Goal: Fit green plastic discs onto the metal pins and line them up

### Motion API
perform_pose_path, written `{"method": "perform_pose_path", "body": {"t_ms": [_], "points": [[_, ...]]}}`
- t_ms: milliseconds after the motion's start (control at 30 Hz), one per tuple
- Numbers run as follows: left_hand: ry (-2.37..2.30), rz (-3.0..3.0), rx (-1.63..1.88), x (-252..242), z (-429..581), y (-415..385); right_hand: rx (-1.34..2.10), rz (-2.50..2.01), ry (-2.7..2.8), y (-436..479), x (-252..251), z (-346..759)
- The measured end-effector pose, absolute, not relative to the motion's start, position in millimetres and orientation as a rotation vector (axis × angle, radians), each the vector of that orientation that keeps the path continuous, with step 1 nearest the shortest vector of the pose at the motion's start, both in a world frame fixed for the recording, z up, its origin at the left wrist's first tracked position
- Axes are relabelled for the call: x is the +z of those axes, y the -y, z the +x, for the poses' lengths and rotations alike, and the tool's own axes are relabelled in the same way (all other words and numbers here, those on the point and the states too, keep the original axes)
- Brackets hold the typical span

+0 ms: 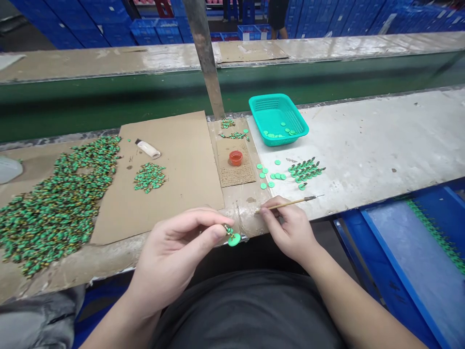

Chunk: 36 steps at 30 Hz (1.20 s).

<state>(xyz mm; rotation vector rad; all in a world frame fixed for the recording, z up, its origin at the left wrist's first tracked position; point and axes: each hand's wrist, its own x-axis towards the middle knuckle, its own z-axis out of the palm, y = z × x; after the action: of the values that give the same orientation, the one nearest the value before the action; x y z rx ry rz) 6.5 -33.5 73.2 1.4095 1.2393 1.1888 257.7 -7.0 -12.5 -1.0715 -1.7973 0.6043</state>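
Between its thumb and index finger my left hand point(178, 252) pinches a small green-and-brown figurine point(228, 229). A round green disc base point(234, 239) sits at the figurine's lower end. My right hand point(288, 225) is closed around a thin brush point(290, 204), its dark tip pointing right and its other end toward the left hand. Beyond the hands, a small red cup point(236, 157) stands on a cardboard piece point(238, 177). Loose green discs point(271, 184) lie to the right of it, beside a group of figurines standing on discs point(307, 168).
A large heap of small figurines point(61, 198) covers the left, with a smaller pile point(149, 177) and a whitish tube point(148, 148) on a cardboard sheet point(185, 160). A teal basket point(279, 116) holds several discs. A metal post point(205, 58) rises behind; a blue tray point(410, 261) is lower right.
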Motion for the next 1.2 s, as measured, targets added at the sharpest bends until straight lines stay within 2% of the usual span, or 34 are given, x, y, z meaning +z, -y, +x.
{"method": "perform_pose_path", "body": {"t_ms": [700,1033,1200], "points": [[-1.283,1.345,1.182,73.7,9.9,24.9,0.685,-1.097,1.779,7.3,-14.0,257.6],[-1.492,1.793,0.969,39.5,-7.0,-13.1,0.585,-1.035,1.733,20.0,-12.3,259.0],[-1.297,2.036,0.758,63.3,41.1,-58.1,0.632,-1.081,1.672,58.1,-8.2,290.1]]}}
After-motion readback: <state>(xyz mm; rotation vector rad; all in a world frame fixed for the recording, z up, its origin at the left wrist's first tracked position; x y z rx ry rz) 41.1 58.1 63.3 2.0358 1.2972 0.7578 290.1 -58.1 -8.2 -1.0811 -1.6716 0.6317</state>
